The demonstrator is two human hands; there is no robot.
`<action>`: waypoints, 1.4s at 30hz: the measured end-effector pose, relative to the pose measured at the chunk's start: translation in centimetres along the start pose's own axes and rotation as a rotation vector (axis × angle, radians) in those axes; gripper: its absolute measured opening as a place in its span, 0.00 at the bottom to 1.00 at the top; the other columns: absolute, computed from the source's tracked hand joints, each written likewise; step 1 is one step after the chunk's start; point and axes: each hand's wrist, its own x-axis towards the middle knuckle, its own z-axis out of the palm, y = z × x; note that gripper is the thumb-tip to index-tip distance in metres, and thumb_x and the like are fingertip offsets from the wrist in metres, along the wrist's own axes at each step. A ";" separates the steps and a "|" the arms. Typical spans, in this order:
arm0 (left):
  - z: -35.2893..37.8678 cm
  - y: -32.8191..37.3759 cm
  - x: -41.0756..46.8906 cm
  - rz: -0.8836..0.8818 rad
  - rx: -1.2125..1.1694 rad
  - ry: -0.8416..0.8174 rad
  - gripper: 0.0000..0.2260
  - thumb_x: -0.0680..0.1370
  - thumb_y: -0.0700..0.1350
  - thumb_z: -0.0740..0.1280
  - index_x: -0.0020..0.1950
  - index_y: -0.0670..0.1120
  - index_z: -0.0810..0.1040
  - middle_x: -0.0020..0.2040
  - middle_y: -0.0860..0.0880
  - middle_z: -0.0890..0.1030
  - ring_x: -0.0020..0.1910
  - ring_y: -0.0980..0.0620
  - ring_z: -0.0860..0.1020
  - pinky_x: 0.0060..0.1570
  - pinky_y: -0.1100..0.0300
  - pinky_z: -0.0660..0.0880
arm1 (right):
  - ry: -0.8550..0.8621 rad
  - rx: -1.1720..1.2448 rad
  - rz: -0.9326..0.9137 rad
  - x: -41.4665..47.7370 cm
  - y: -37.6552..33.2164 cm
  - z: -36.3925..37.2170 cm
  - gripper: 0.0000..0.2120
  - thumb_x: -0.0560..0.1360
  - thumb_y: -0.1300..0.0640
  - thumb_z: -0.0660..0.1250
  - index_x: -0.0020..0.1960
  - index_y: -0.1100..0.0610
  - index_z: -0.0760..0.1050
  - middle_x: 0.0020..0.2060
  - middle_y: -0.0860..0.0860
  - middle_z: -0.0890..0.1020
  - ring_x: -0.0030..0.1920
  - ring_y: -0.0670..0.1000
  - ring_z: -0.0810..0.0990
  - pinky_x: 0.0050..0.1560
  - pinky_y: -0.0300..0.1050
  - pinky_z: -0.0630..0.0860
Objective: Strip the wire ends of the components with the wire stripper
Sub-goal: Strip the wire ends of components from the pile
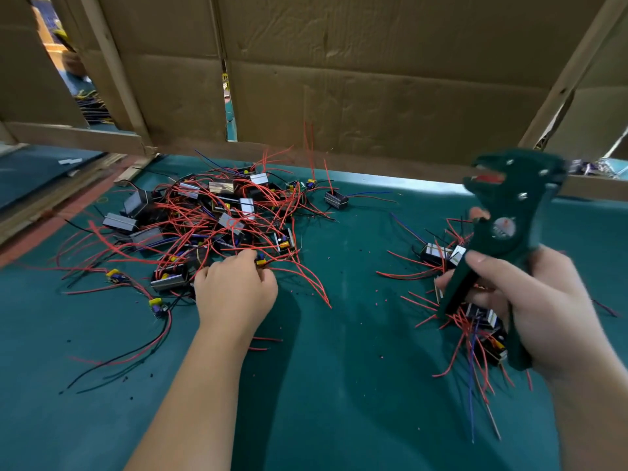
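A large pile of components [210, 219], small metal-cased boxes with red, black and blue wires, lies at the left of the green table [339, 385]. My left hand [234, 294] reaches into the near edge of this pile, its fingers curled among the red wires and a small part; what it holds is hidden. My right hand [523, 311] grips the handles of the dark green wire stripper [496, 232], raised with its jaws pointing up and left. Below it lies a smaller pile of components [472, 311].
A cardboard wall [339, 79] on wooden framing closes the back of the table. One lone component [336, 199] sits apart near the back edge. Tiny bits of red and black insulation dot the table surface between the piles.
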 end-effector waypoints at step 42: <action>-0.7 3.8 -1.8 0.020 -1.310 -0.453 0.14 0.77 0.37 0.66 0.36 0.53 0.83 0.33 0.50 0.83 0.35 0.51 0.83 0.39 0.65 0.77 | -0.326 0.507 0.522 -1.6 4.4 4.1 0.23 0.62 0.57 0.70 0.54 0.68 0.75 0.44 0.70 0.81 0.35 0.65 0.80 0.39 0.61 0.79</action>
